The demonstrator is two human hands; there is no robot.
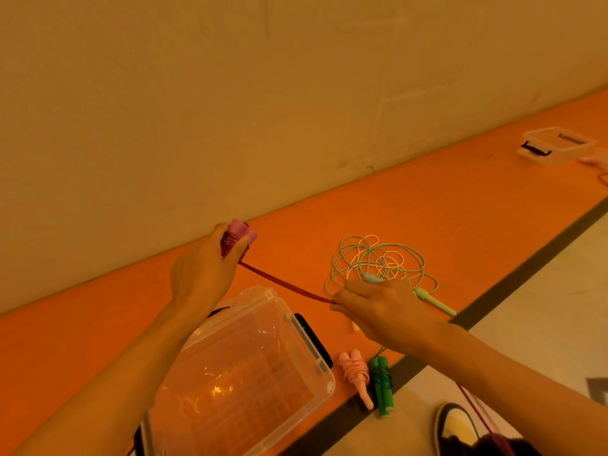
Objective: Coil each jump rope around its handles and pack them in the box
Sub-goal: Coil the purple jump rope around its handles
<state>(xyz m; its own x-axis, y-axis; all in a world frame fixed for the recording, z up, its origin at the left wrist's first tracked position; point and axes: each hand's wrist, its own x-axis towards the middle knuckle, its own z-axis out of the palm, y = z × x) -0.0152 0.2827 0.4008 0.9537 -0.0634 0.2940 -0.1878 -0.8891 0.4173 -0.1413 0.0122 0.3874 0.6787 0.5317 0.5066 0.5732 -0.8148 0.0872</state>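
Head view: left hand (200,274) grips the paired purple handles (241,230), part-wound, near the wall (230,93); right hand (381,307) pinches their cord (286,286), which we judge light, limp, best fed taut close to the coil; clear box (243,373) sits between our arms, and the tangled green rope (378,258) beside our right hand could snag.

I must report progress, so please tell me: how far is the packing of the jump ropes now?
Done: the pink rope and green rope lie coiled beside the clear box, not packed. In hand: left hand grips the purple handles, partly wound; right hand pinches its cord. Left: the pale tangle, then packing.
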